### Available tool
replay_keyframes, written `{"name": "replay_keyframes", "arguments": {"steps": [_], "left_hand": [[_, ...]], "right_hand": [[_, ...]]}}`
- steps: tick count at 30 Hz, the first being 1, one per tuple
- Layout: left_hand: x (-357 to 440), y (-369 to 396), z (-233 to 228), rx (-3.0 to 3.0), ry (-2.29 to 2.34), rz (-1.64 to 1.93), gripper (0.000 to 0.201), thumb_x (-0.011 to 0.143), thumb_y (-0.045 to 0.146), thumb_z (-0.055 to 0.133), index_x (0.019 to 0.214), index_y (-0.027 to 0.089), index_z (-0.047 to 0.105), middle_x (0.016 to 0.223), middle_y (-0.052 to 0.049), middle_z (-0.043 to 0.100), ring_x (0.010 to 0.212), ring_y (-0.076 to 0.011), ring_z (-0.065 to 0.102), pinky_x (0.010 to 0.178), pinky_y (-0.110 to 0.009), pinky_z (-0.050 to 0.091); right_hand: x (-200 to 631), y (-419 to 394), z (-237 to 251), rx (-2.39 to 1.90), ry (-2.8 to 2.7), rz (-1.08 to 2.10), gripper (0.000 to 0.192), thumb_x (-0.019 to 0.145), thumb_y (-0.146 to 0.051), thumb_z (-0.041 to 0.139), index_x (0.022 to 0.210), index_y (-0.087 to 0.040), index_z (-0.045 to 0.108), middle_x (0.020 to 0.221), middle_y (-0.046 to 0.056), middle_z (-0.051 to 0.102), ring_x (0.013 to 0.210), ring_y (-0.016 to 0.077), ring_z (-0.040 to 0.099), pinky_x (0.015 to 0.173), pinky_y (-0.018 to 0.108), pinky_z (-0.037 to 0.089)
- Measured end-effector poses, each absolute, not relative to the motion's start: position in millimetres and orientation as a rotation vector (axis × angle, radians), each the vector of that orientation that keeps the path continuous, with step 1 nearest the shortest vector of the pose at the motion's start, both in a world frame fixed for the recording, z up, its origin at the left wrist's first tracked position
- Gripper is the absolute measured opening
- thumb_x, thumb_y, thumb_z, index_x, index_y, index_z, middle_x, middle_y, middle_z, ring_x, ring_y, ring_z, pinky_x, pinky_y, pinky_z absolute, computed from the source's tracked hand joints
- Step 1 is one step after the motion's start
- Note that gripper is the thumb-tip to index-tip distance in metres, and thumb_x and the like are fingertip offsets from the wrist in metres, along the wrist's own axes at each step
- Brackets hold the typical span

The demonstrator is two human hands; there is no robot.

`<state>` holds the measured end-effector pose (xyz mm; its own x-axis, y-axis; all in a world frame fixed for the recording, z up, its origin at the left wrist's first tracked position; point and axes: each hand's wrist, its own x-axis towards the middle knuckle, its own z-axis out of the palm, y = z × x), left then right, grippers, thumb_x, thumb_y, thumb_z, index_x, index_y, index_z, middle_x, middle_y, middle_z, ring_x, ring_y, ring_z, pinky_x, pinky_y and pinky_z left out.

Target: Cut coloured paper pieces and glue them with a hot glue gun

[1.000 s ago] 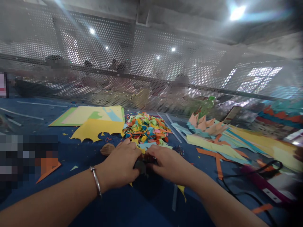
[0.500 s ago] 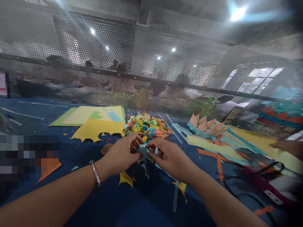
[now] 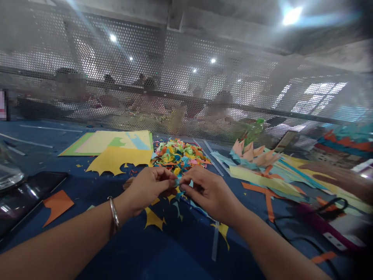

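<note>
- Raised off the blue table (image 3: pixel 163 256) since a second ago, both hands now meet in mid-air just in front of the heap of curled paper bits (image 3: pixel 178 154), where earlier they pressed down on the cloth.
- Left hand (image 3: pixel 147 189), a bangle (image 3: pixel 113 216) on its wrist, and right hand (image 3: pixel 208 191) are each closed in a fingertip pinch on one small blue-grey paper piece (image 3: pixel 177 182) held between them, above the table and touching nothing else.
- By the look of it the work is in mid-course: the heap holds many finished curls of many colours, too many to count, while one piece is being shaped and uncut sheets remain.
- Counted: two hands; one piece in the grip; one heap; one yellow sheet with a jagged edge (image 3: pixel 119 158) in front of a stack of pastel sheets (image 3: pixel 101 142) at left; one orange scrap (image 3: pixel 57 202); several small yellow offcuts (image 3: pixel 153 219) under the hands.
- At right lie long strips of coloured paper (image 3: pixel 262 182) and a black cord (image 3: pixel 305 221); what the cord belongs to cannot be told.
</note>
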<state>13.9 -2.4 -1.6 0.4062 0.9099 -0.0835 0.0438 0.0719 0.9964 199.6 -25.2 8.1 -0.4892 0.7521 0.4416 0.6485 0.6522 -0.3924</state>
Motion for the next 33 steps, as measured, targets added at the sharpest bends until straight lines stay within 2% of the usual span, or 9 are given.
{"name": "replay_keyframes", "arguments": {"steps": [4,10,15,22,28,33], "left_hand": [[14.7,-6.6,-0.7,1.469,0.892,0.820,0.017,0.074,0.029,0.062,0.083,0.016,0.067,0.075,-0.003,0.070,0.071,-0.0139,0.064,0.070,-0.028,0.048],[16.5,-10.4,-0.2,1.706,0.904,0.900,0.021,0.071,0.030,0.064,0.088,0.018,0.066,0.088,-0.005,0.072,0.082,-0.0184,0.065,0.075,-0.031,0.049],[17.5,-10.2,-3.4,1.789,0.965,0.958,0.015,0.074,0.027,0.061,0.085,0.018,0.065,0.085,-0.004,0.072,0.080,-0.0180,0.066,0.075,-0.030,0.051],[13.7,-8.9,-4.5,1.938,1.035,0.991,0.013,0.077,0.023,0.056,0.086,0.019,0.065,0.078,-0.002,0.071,0.071,-0.0151,0.065,0.065,-0.026,0.050],[13.8,-7.4,-5.0,1.896,0.967,0.955,0.011,0.078,0.023,0.055,0.085,0.019,0.063,0.077,-0.002,0.068,0.073,-0.0148,0.064,0.068,-0.028,0.050],[16.1,-7.8,-3.0,1.883,0.933,0.937,0.016,0.076,0.021,0.056,0.090,0.017,0.061,0.082,-0.004,0.068,0.074,-0.0149,0.064,0.070,-0.027,0.051]], "right_hand": [[198.2,-25.4,9.6,-1.139,-2.270,0.283,0.008,0.084,-0.018,0.052,0.079,-0.019,0.058,0.076,0.002,0.054,0.064,0.0129,0.050,0.060,0.025,0.040],[198.6,-26.7,10.9,-1.192,-2.220,0.330,0.007,0.082,-0.017,0.054,0.075,-0.019,0.055,0.073,0.000,0.052,0.059,0.0109,0.047,0.056,0.023,0.039],[198.1,-26.4,11.4,-1.214,-2.194,0.353,0.007,0.081,-0.019,0.055,0.074,-0.019,0.056,0.072,0.000,0.053,0.056,0.0106,0.047,0.053,0.023,0.038],[198.9,-24.6,9.9,-1.247,-2.164,0.363,0.007,0.081,-0.022,0.056,0.075,-0.018,0.057,0.073,0.001,0.055,0.056,0.0112,0.049,0.053,0.025,0.039],[198.7,-24.4,9.5,-1.268,-2.121,0.435,0.008,0.080,-0.023,0.059,0.086,-0.019,0.058,0.074,0.000,0.055,0.052,0.0095,0.045,0.049,0.023,0.037],[198.9,-24.8,8.2,-1.243,-2.097,0.575,0.009,0.084,-0.024,0.054,0.077,-0.019,0.057,0.068,-0.001,0.054,0.053,0.0099,0.048,0.050,0.023,0.037]]}}
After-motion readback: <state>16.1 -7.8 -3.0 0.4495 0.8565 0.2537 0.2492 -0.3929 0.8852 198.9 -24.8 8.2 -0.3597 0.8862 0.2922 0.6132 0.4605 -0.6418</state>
